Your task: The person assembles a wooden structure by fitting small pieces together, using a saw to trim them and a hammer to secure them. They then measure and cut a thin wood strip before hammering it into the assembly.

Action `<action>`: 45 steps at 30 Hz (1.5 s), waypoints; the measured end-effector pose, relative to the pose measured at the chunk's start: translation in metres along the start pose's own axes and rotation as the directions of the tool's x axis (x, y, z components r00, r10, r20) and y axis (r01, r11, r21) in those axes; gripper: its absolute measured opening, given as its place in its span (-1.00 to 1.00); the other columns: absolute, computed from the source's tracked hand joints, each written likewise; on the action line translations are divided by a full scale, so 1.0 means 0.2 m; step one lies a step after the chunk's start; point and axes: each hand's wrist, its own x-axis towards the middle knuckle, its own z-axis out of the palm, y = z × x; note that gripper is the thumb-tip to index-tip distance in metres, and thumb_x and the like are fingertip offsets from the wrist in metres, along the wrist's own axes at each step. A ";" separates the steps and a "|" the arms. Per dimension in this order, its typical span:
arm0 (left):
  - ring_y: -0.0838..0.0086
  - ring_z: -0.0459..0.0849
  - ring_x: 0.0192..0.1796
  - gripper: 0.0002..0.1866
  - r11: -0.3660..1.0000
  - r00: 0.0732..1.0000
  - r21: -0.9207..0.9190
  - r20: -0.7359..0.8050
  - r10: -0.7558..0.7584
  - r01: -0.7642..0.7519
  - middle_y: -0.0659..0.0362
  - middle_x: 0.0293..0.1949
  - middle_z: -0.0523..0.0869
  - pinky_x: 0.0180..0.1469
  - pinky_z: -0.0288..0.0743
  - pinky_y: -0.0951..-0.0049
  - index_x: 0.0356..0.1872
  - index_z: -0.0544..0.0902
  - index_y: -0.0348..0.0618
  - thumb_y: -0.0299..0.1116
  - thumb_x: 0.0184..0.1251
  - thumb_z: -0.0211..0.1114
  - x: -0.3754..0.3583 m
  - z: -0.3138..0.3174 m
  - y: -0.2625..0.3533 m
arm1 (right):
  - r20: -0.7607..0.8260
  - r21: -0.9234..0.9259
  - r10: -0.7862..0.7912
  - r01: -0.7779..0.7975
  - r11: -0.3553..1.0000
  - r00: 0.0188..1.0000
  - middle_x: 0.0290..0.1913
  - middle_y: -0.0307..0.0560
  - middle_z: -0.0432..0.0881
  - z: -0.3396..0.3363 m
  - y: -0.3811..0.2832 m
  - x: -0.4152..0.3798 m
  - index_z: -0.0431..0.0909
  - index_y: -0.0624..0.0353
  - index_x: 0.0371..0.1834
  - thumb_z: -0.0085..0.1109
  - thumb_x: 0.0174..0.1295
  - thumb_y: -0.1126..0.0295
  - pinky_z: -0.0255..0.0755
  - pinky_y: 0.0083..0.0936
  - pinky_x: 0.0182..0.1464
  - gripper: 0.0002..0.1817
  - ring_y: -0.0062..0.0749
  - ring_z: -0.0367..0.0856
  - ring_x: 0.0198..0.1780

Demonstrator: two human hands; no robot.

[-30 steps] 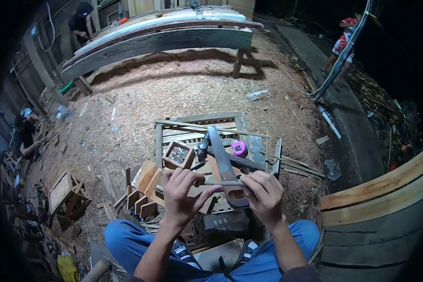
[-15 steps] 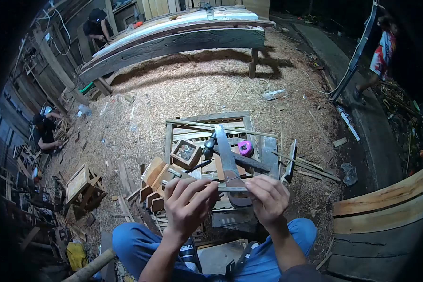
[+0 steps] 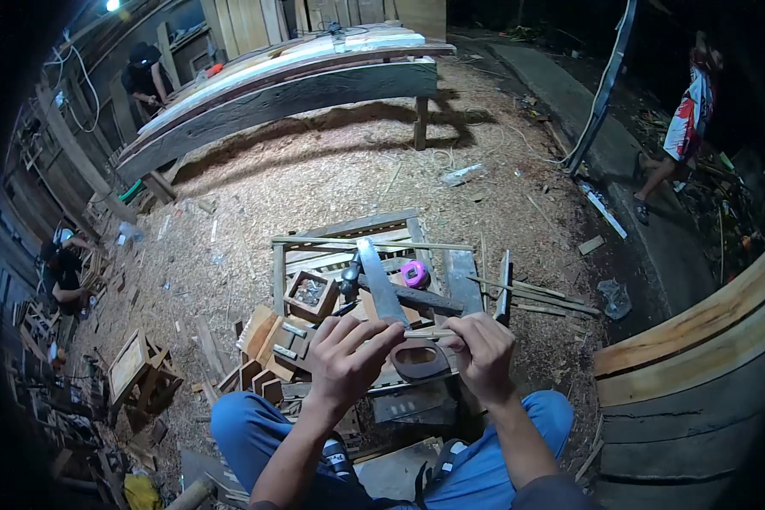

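A thin wooden strip (image 3: 429,334) spans the gap between my two hands. My left hand (image 3: 348,355) has its fingers closed on the strip's left end, and my right hand (image 3: 481,350) pinches its right end. Just beyond and below them lies a handsaw, its blade (image 3: 381,280) pointing away and its handle (image 3: 420,360) under the strip. A pink tape measure (image 3: 414,274) rests right of the blade. Left of it are a hammer (image 3: 349,277) and a wooden box (image 3: 310,295) holding small metal pieces. These lie on a slatted wooden frame (image 3: 348,228).
A long workbench (image 3: 289,100) stands ahead, a person (image 3: 147,78) behind its left end. Another person (image 3: 63,274) crouches far left; a third (image 3: 687,119) walks at the right. Planks (image 3: 688,374) lie at right, a small wooden stool (image 3: 140,365) at left.
The view has shifted, so the bench and frame appear further left. My hands have moved slightly right relative to the saw, still holding the strip. The person at the right has changed stride.
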 end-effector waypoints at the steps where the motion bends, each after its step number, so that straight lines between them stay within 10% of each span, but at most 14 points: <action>1: 0.48 0.66 -0.29 -0.70 1.000 1.000 -0.019 0.003 0.003 -0.003 0.38 -0.16 0.85 -0.18 0.47 0.40 0.02 0.83 0.07 -0.32 0.25 0.52 0.01 0.01 0.00 | 0.017 -0.015 -0.008 0.008 1.000 1.000 -0.25 -0.07 0.71 -0.01 0.00 -0.01 0.71 0.15 -0.05 0.48 0.16 0.40 0.56 -0.22 -0.21 -0.71 -0.11 0.75 -0.16; 45: 0.38 0.68 -0.33 -0.78 0.979 0.977 -0.047 0.092 -0.194 0.199 0.28 -0.38 0.62 -0.30 0.51 0.32 0.00 0.73 0.04 -0.28 0.37 0.43 -0.18 0.04 -0.11 | 0.167 -0.182 -0.038 0.069 0.981 0.985 -0.22 -0.16 0.73 0.25 -0.17 0.05 0.74 0.08 -0.06 0.43 0.06 0.59 0.54 -0.26 -0.26 -0.66 -0.19 0.72 -0.23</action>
